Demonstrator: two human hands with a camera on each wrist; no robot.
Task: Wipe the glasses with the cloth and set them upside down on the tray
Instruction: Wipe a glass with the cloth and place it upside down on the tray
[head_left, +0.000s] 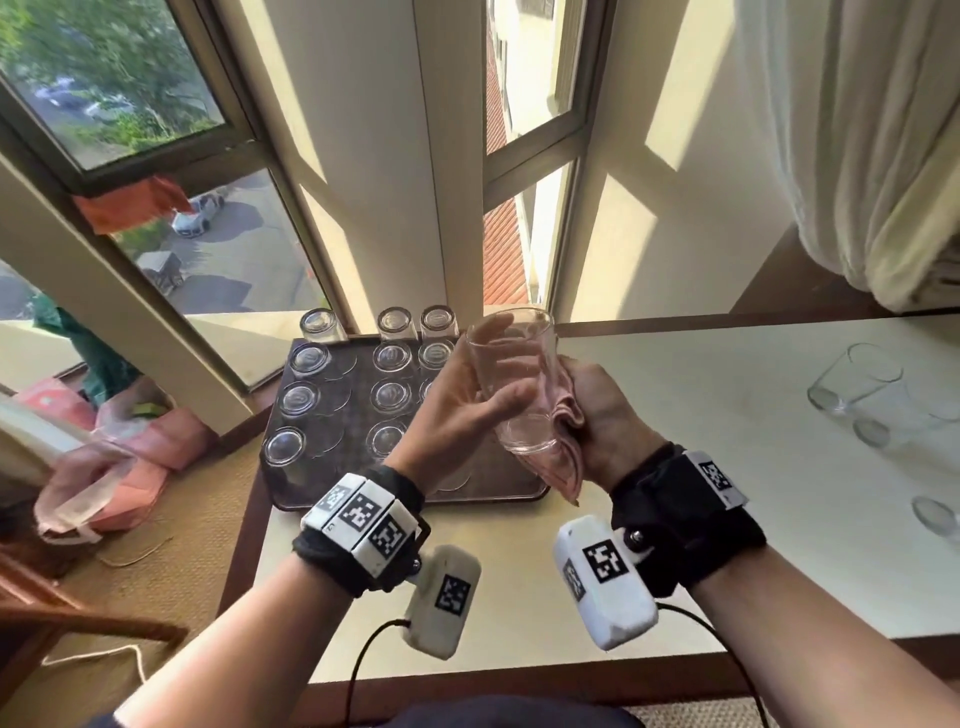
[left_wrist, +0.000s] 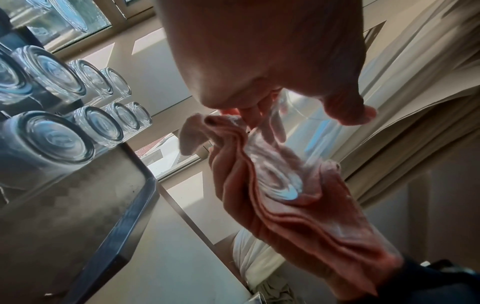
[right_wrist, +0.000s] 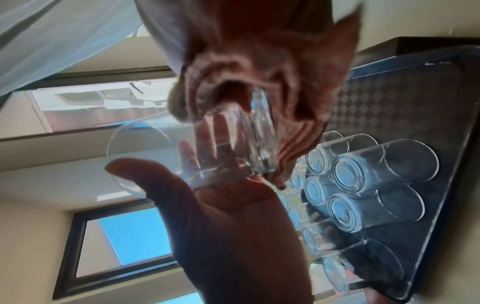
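Observation:
A clear glass (head_left: 511, 374) is held tilted above the right part of the tray, mouth up and away from me. My left hand (head_left: 467, 410) grips its side, thumb and fingers round the wall. My right hand (head_left: 608, 415) holds a bunched pink cloth (head_left: 550, 452) against the glass's base and lower wall. In the left wrist view the cloth (left_wrist: 285, 209) wraps the glass base (left_wrist: 280, 183). From the right wrist I see the glass (right_wrist: 168, 148) resting in my left hand (right_wrist: 221, 216). The dark tray (head_left: 283, 483) carries several glasses (head_left: 298, 400) set upside down.
Three more glasses stand on the white table at the right: one lying on its side (head_left: 852, 384), one by it (head_left: 872, 431), one nearer me (head_left: 935, 514). Windows and a pillar rise behind the tray. A curtain (head_left: 857, 156) hangs at the far right. Pink bags (head_left: 130, 467) lie on the floor at the left.

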